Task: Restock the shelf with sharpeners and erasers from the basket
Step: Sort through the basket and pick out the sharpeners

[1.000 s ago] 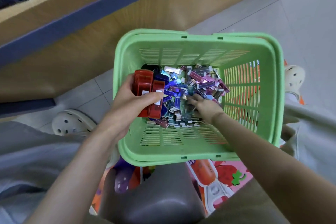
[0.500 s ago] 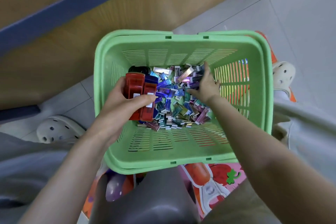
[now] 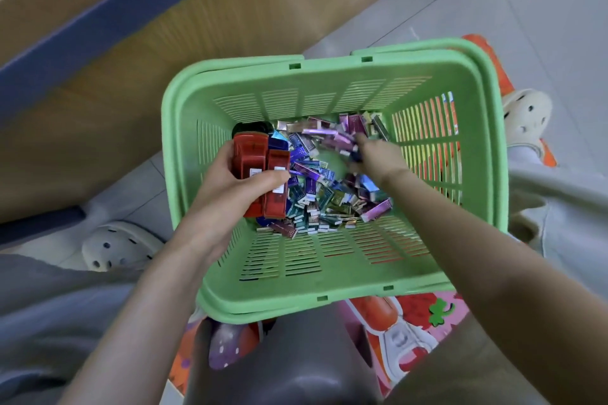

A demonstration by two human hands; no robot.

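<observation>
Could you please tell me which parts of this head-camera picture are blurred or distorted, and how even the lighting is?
Head view: the right hand is smeared by motion among the small packets; the left hand and the red sharpeners it grips are sharp; the shelf streaks and bows toward the corner; lighting is soft and even, without hard shadows in the basket.

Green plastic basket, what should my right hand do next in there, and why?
Probably close the right hand on a few small shiny packets; it reaches among them, while the left hand grips two red plastic sharpeners.
</observation>
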